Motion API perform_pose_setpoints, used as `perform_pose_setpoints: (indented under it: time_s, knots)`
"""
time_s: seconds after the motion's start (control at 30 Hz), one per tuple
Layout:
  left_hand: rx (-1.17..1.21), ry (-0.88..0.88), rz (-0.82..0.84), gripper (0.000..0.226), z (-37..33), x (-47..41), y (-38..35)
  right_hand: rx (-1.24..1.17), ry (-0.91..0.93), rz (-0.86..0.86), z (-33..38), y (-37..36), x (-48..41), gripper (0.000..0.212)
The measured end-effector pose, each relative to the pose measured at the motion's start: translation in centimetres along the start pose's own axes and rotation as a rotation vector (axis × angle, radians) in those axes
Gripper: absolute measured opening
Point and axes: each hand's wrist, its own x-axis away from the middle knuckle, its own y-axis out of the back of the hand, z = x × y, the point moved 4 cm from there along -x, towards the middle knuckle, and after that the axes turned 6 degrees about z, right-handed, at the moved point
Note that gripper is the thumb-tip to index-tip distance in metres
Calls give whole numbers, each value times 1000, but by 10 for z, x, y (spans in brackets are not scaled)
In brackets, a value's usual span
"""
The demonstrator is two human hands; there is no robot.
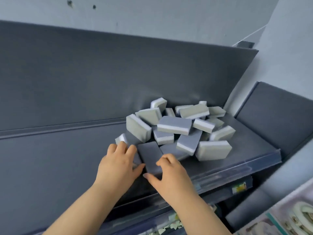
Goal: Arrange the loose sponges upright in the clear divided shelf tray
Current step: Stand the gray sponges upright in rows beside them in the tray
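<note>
The left hand and right hand grip a flat dark-grey sponge from either side, near the clear tray front. Behind it, a heap of sponges, layered grey, white and blue-grey, lies jumbled.

The sponges are layered dark grey, white and pale grey-green, the shelf is dark grey, and the wall pale grey.

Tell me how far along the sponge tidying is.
Barely begun. Done: no sponges visibly stand in a row yet. In hand: the left hand and right hand grip one dark sponge lying flat at the front of the clear tray. Left: the jumbled pile behind it, sponges tilted every way.
</note>
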Motion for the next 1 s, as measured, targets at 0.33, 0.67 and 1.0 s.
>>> perform_pose_setpoints:
  time_s: [0.33,0.67,1.0]
  knots:
    - [121,263,-116,13,14,22,-4,-73,163,-94,-13,-2,-7,33]
    - [16,263,82,47,0,22,-9,-113,210,-78,-18,0,-5,32]
    - [10,264,-62,45,-2,26,3,-69,216,-93,-25,2,-10,39]
